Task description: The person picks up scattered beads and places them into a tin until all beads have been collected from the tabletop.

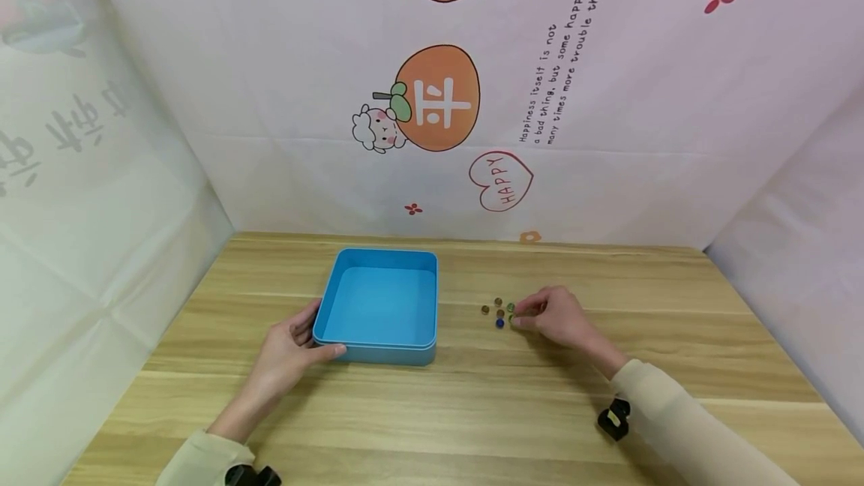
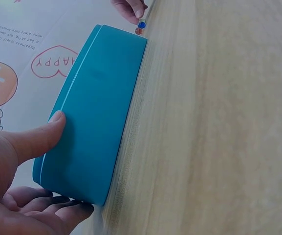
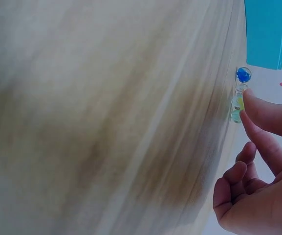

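A blue square box (image 1: 385,306) without a lid sits on the wooden table, its inside bare. At its near left corner, my left hand (image 1: 290,347) grips it, thumb on the front wall and fingers along the left side. To the right of the box lie several small glass marbles; a dark blue marble (image 1: 499,323) is nearest to me. My right hand (image 1: 556,317) is at the right edge of this cluster. In the right wrist view, its thumb and index fingertip pinch a clear marble with yellow inside (image 3: 241,102), partly hidden, while the other fingers curl loosely.
A wooden table (image 1: 472,411) carries everything. White printed cloth (image 1: 304,96) hangs behind it, with more cloth along the left and right sides. Black wrist devices (image 1: 614,418) are strapped over both beige sleeves.
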The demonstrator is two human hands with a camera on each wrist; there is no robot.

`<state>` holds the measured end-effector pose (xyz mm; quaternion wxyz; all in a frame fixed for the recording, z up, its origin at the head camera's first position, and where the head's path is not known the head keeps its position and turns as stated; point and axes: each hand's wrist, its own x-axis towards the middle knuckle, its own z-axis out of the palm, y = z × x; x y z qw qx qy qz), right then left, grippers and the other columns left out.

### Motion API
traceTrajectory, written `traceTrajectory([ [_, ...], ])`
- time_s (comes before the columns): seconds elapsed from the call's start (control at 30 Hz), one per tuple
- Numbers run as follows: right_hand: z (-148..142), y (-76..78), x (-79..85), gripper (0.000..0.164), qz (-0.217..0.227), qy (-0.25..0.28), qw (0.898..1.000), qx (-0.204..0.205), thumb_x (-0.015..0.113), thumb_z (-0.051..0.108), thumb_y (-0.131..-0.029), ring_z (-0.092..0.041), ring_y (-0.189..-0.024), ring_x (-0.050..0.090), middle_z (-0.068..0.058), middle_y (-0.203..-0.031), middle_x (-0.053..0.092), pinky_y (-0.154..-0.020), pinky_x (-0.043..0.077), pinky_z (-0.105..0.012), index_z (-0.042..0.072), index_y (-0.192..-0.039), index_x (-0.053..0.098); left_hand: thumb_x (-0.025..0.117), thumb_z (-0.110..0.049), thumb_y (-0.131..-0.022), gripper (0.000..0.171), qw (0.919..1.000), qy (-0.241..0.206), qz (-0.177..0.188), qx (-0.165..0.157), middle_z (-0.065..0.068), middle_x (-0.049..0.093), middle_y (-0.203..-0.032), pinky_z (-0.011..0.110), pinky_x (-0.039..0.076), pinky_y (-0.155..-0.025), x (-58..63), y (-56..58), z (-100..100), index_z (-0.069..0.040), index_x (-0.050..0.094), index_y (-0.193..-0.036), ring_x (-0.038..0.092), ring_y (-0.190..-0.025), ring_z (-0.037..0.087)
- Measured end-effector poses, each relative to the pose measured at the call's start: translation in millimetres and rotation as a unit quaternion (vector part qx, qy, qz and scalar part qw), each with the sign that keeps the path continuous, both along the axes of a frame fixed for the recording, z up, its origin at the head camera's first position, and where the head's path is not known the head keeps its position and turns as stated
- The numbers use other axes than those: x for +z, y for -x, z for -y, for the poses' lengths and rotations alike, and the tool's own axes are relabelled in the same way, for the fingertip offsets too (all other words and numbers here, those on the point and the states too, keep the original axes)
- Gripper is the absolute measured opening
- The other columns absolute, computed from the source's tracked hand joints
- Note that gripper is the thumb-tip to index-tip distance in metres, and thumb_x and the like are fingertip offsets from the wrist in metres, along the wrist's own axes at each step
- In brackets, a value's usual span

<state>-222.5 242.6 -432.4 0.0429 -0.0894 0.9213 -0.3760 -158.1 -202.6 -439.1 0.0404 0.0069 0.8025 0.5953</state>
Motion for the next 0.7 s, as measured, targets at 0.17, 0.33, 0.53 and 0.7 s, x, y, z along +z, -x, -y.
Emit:
traceTrajectory([
  [0.17,1.4,-1.2,-0.4,0.014,-0.005,-0.004,1.0,-0.003,0.089,0.011,-0.085,-0.021,-0.08,0.054,-0.006,-0.092,0.067,-0.068,0.045,-0.033,0.004,-0.096,0.083,0.09,-0.013,-0.086,0.099,1.0,0.002,0.0,0.0,0.027,0.033,-0.165,0.044,0.044,-0.111,0.2,-0.2,-0.7,0.002,0.031,-0.164,0.04,-0.147,0.041],
  [0.33,2.4,-2.8,0.0,0.015,-0.001,-0.008,1.0,-0.007,0.09,0.012,-0.084,-0.021,-0.08,0.054,-0.006,-0.091,0.066,-0.067,0.045,-0.033,0.004,-0.095,0.083,0.09,-0.013,-0.086,0.099,1.0,0.003,0.002,0.001,0.027,0.033,-0.165,0.045,0.044,-0.112,0.7,-0.6,-1.3,0.002,0.031,-0.164,0.039,-0.148,0.041],
  [0.53,2.4,-1.8,-0.1,0.014,-0.006,-0.013,1.0,-0.004,0.09,0.011,-0.085,-0.02,-0.08,0.053,-0.005,-0.091,0.067,-0.067,0.045,-0.033,0.004,-0.095,0.083,0.09,-0.013,-0.086,0.099,1.0,0.003,0.003,0.002,0.027,0.032,-0.165,0.045,0.044,-0.112,1.2,-0.6,-1.7,0.002,0.03,-0.164,0.04,-0.148,0.04],
  [0.7,1.7,-0.8,-0.9,0.012,-0.001,-0.015,1.0,-0.003,0.089,0.011,-0.086,-0.021,-0.081,0.053,-0.005,-0.092,0.066,-0.068,0.045,-0.033,0.005,-0.095,0.084,0.09,-0.013,-0.087,0.1,1.0,0.004,0.004,0.003,0.027,0.031,-0.166,0.045,0.043,-0.112,1.2,-0.3,-1.1,0.002,0.029,-0.164,0.039,-0.148,0.04],
])
